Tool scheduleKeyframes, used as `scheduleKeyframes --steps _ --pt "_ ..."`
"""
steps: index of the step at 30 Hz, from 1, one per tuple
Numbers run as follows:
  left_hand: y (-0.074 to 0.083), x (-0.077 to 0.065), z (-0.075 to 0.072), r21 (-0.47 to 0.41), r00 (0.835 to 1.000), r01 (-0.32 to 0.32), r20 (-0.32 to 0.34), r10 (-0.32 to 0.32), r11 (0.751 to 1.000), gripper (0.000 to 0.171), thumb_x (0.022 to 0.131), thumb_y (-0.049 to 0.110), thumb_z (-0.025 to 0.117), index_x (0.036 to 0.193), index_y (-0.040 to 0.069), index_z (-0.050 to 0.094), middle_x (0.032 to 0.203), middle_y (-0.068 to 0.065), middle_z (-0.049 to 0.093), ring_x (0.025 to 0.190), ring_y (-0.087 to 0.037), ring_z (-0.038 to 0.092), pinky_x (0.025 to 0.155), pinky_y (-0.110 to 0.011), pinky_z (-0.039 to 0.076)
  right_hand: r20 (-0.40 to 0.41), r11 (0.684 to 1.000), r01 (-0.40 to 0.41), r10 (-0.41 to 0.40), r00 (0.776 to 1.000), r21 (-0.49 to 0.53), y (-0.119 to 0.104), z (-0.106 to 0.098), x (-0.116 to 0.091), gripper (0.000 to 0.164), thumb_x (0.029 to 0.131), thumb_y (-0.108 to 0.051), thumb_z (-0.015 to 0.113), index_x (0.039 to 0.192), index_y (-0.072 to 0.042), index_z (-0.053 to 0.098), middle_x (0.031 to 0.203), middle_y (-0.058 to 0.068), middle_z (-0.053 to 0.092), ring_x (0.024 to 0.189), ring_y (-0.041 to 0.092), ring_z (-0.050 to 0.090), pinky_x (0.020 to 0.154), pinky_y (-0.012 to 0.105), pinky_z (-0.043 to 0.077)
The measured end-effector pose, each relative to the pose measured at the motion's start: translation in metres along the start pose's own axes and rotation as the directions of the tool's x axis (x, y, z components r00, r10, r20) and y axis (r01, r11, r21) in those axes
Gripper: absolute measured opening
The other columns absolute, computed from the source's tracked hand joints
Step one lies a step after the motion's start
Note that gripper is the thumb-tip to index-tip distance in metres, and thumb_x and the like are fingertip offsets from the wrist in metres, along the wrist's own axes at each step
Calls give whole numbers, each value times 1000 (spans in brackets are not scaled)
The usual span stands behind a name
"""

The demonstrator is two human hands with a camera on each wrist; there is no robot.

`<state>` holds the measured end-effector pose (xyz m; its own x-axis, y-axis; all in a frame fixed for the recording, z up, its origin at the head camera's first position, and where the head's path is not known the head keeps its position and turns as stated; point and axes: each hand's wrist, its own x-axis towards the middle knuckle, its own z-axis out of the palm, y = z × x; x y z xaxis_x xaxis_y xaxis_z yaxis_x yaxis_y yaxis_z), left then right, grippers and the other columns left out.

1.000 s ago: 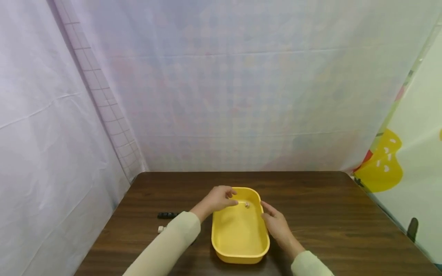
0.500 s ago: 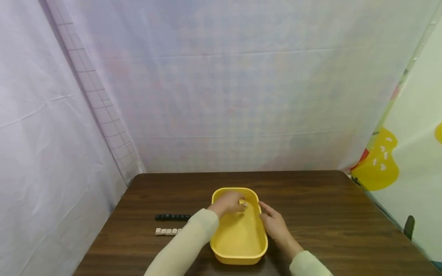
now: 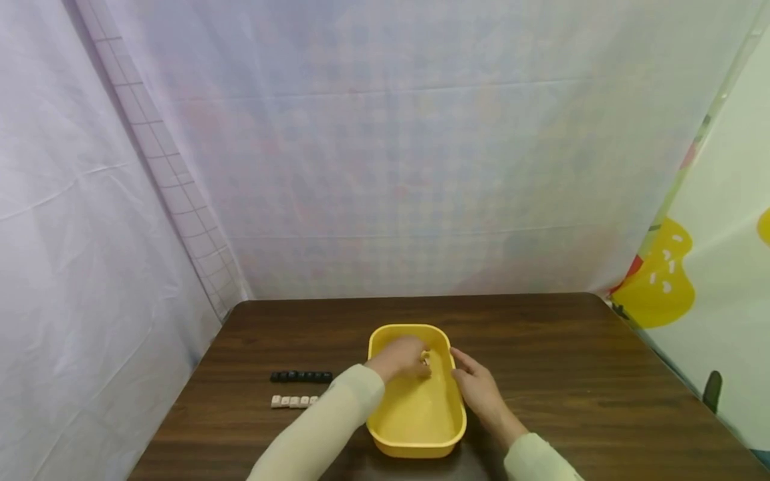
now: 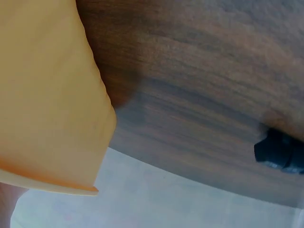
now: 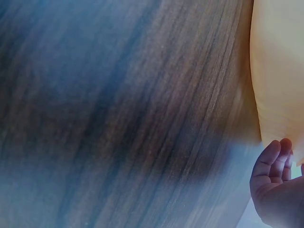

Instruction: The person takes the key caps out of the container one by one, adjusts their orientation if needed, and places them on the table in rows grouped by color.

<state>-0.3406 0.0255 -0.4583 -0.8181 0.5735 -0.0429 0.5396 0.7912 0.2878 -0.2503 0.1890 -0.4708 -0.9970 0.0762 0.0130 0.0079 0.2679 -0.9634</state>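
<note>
Inside the yellow tub [image 3: 415, 417], my left hand [image 3: 403, 357] reaches in over the left side. Its thumb and fingers close around a small whitish keycap [image 3: 425, 361] near the far right part of the tub, which they partly cover. My right hand [image 3: 479, 391] rests against the tub's right side from outside, its fingertips and thumb touching the wall near the rim. In the right wrist view, the fingers of the right hand [image 5: 273, 183] lie loosely bent beside the tub wall [image 5: 280, 71]. The left wrist view shows mostly the tub's outer wall [image 4: 47, 95].
Left of the tub, a row of black keycaps [image 3: 301, 377] lies on the dark wooden table [image 3: 541, 401]. Nearer to me is a row of white keycaps [image 3: 293, 401], its right end hidden by the left sleeve [image 3: 319, 427]. Pale curtains [image 3: 391, 167] hang behind the table.
My left hand has moved right and down into the tub, and its fingers have closed around the keycap. Both keycap rows have come into fuller view. The right hand stays at the tub's side.
</note>
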Motion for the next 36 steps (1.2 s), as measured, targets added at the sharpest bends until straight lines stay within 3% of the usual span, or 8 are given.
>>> scheduleKeyframes --steps 8,13,17,22,25,29,33,36 --pt "1 -1 0 28 1000 -10 -11 10 1000 13 87 12 72 98 9 76 93 1 72 78 -10 60 76 -23 51 13 1000 -9 9 1000 16 -2 0 0 49 97 -3 48 145 4 45 128 32 57 107 33 61 86 40 53" --pt "-3 -10 -6 -118 997 -24 -75 15 993 21 85 5 71 106 4 74 93 -2 70 80 -11 60 75 -23 50 14 1000 -10 10 1000 20 -2 1 2 49 97 -2 48 145 5 44 129 32 56 107 34 61 85 39 53" --pt "-9 -23 -16 -256 984 -86 -171 42 963 23 86 -3 66 107 0 73 97 -6 72 87 -15 65 76 -25 52 16 1000 -9 8 1000 7 -2 0 3 49 97 -3 48 145 4 44 130 32 55 107 34 61 86 39 52" --pt "-17 -33 -24 -287 972 -109 -230 42 952 19 85 -7 65 98 0 76 92 -7 73 86 -16 67 75 -25 53 13 1000 -19 20 1000 -9 -3 -3 3 50 97 -4 49 146 3 44 127 31 57 106 32 60 85 38 52" --pt "-17 -32 -25 -230 982 -93 -179 52 969 20 87 -4 67 104 2 76 97 -8 73 88 -16 67 77 -24 53 12 1000 -27 27 1000 -12 -3 -4 3 51 96 -4 49 146 3 43 128 31 56 106 32 60 85 37 52" --pt "-10 -27 -21 -101 997 -71 -25 68 992 29 91 9 70 120 10 72 112 -5 71 99 -16 65 83 -25 52 24 999 -36 36 999 -11 1 -4 3 52 96 -4 48 147 2 42 134 32 52 108 31 59 86 37 51" --pt "-1 -23 -18 48 985 -121 129 114 991 43 94 20 69 136 18 62 122 -1 65 104 -13 61 89 -26 48 22 999 -33 33 999 -5 3 -3 4 51 96 -3 49 147 2 44 131 30 55 105 30 60 83 34 51" --pt "3 -23 -15 111 971 -178 180 157 978 42 93 23 71 134 22 63 114 1 63 96 -9 56 86 -25 46 23 1000 -25 25 999 6 2 -1 3 50 96 -3 49 146 3 44 118 26 60 96 26 61 78 32 51"
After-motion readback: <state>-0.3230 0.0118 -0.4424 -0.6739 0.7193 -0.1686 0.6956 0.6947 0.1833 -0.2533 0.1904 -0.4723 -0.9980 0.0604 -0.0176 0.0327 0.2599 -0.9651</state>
